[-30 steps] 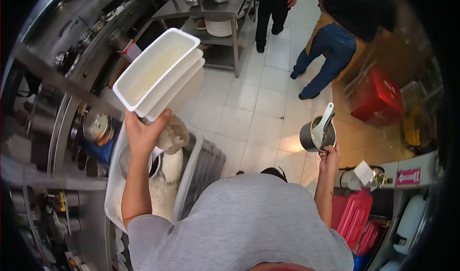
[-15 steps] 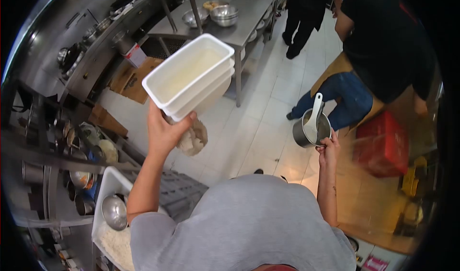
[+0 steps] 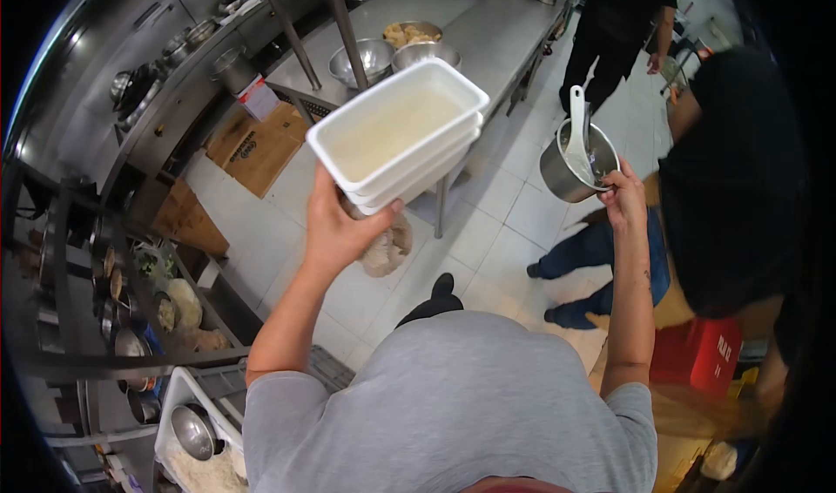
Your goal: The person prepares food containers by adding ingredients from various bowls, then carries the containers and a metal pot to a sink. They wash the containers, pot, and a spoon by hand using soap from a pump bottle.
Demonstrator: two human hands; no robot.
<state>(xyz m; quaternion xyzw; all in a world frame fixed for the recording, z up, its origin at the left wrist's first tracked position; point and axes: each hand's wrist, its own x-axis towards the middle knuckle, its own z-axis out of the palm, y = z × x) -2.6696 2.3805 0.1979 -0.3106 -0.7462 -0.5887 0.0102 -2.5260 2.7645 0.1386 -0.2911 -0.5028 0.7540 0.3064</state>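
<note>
My left hand (image 3: 341, 232) grips a stack of white rectangular tubs (image 3: 422, 164) from below its near end, thumb against the side. A pale residue or liquid coats the bottom of the top tub. Beneath that hand hangs a crumpled beige cloth or bag (image 3: 386, 251); whether my fingers hold it is hidden. Out to the right, my right hand (image 3: 625, 199) is closed on the rim of a metal pot (image 3: 562, 171). A white-handled spoon (image 3: 576, 110) leans inside the pot, with a darker utensil beside it. The pot's contents are hard to make out.
A steel table (image 3: 461, 18) ahead carries metal bowls (image 3: 370, 62). One person in black (image 3: 614, 23) stands beyond; another (image 3: 731, 179) bends at right near a red crate (image 3: 697, 358). Lower left, a white bin (image 3: 167, 423) holds white powder and a bowl. Cardboard (image 3: 252, 149) lies on the floor.
The tub stack has shifted right in view, and the pot has risen in view. I have stepped or turned, bringing the steel table closer. The bending person appears farther right.
</note>
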